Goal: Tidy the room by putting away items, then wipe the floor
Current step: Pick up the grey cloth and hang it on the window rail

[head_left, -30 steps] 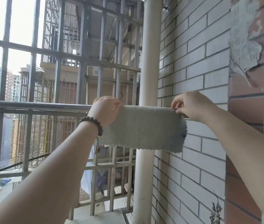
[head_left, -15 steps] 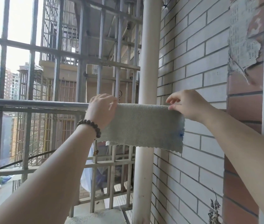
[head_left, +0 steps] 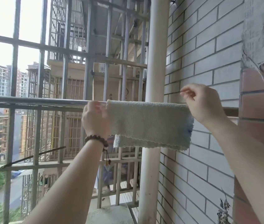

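A pale grey-white cloth [head_left: 149,123] with a blue mark at its right edge hangs folded over the metal balcony rail [head_left: 34,101]. My left hand [head_left: 95,118], with a bead bracelet on its wrist, is just left of the cloth's left edge; its fingers are blurred and barely touch it. My right hand [head_left: 204,104] is at the cloth's top right corner. Its fingertips are lifted above the rail and loosely curled, holding nothing.
A white vertical pipe [head_left: 155,62] runs behind the cloth, beside a grey brick wall [head_left: 208,62]. Metal security bars [head_left: 15,46] close the balcony in on the left. A red brick pillar [head_left: 260,110] with peeling paper stands at the right.
Both hands gripped the cloth's ends on the rail before. Now my left hand has slid off its left edge and my right fingers have lifted off the top corner.
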